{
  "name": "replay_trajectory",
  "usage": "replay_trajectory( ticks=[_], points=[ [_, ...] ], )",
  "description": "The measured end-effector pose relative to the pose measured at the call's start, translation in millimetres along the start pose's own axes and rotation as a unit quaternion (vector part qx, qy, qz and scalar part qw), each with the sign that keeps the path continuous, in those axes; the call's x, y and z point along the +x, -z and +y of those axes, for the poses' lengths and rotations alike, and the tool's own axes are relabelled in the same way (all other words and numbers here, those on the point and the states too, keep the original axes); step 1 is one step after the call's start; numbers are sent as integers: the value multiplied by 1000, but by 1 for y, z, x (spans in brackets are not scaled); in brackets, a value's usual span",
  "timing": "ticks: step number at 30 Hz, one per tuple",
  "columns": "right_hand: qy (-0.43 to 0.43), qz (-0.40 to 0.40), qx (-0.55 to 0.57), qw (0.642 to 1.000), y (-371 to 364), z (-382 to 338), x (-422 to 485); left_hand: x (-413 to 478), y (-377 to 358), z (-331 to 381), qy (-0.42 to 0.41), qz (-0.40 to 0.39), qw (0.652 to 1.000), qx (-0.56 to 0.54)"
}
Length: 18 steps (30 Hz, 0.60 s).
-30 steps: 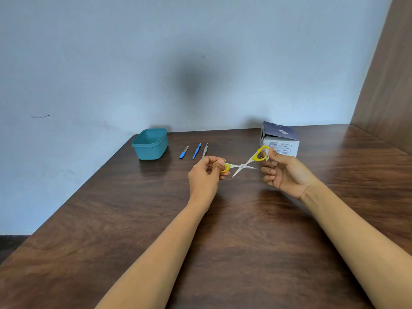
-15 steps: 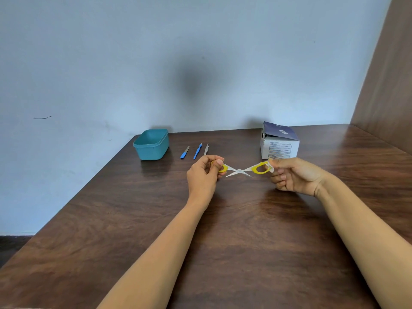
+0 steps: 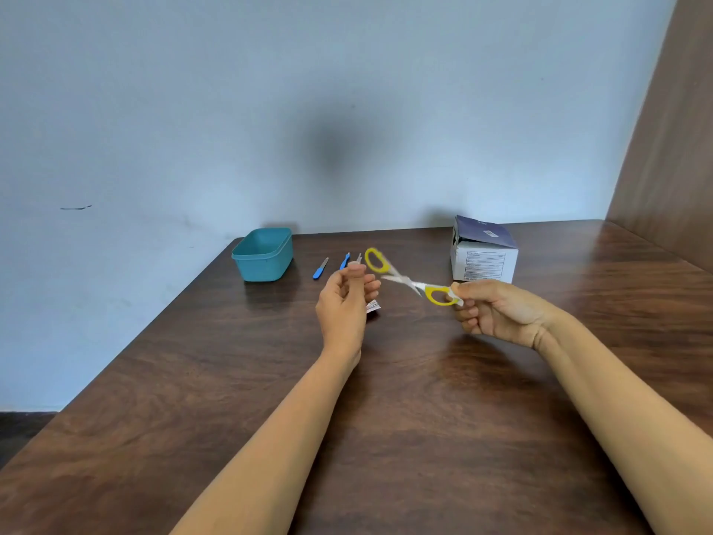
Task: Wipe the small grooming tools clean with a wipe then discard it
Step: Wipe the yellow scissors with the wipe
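Note:
Small yellow-handled scissors point(image 3: 409, 281) hang blurred above the table point(image 3: 386, 399), blades spread. My right hand point(image 3: 497, 310) pinches the right handle ring, with a bit of white wipe point(image 3: 458, 301) under the thumb. The other ring is free in the air above my left hand point(image 3: 345, 303), whose fingers are loosely curled and hold nothing I can see. A small white packet point(image 3: 372, 306) shows at that hand's edge; whether the hand touches it is unclear. A blue file point(image 3: 320, 269), a second blue tool point(image 3: 344, 261) and a silver tool point(image 3: 359, 258) lie behind the left hand.
A teal plastic tub point(image 3: 263, 254) stands at the table's back left corner. A white and dark blue carton point(image 3: 484, 251) stands at the back right, just behind my right hand. A wooden panel point(image 3: 671, 148) rises on the right side.
My left hand has let go of its scissor ring and drawn back. The right hand now carries the scissors alone, and the freed ring has swung upward. The white packet has come into sight.

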State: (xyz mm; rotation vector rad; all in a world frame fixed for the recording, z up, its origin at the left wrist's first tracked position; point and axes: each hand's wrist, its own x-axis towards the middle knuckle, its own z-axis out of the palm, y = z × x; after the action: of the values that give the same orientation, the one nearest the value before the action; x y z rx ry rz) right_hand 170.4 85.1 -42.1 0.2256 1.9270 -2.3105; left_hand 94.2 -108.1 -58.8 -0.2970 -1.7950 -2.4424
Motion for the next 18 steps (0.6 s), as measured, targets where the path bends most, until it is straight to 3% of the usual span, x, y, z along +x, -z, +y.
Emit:
replay_trajectory(
  ticks=[3,9,13,18],
  points=[
    [42,21,78,996,-7,4,8,-3,-4,-5,25,-12,999,25],
    [64,17,158,985,-14,15,15,-24,-15,-11,23,-188,971,144],
    [59,-41,147,987,-20,20,18,-26,-15,-8,-9,-204,963,176],
    [54,-53,124,989,-27,25,25,-24,-13,-10,-73,-214,945,235]
  ],
)
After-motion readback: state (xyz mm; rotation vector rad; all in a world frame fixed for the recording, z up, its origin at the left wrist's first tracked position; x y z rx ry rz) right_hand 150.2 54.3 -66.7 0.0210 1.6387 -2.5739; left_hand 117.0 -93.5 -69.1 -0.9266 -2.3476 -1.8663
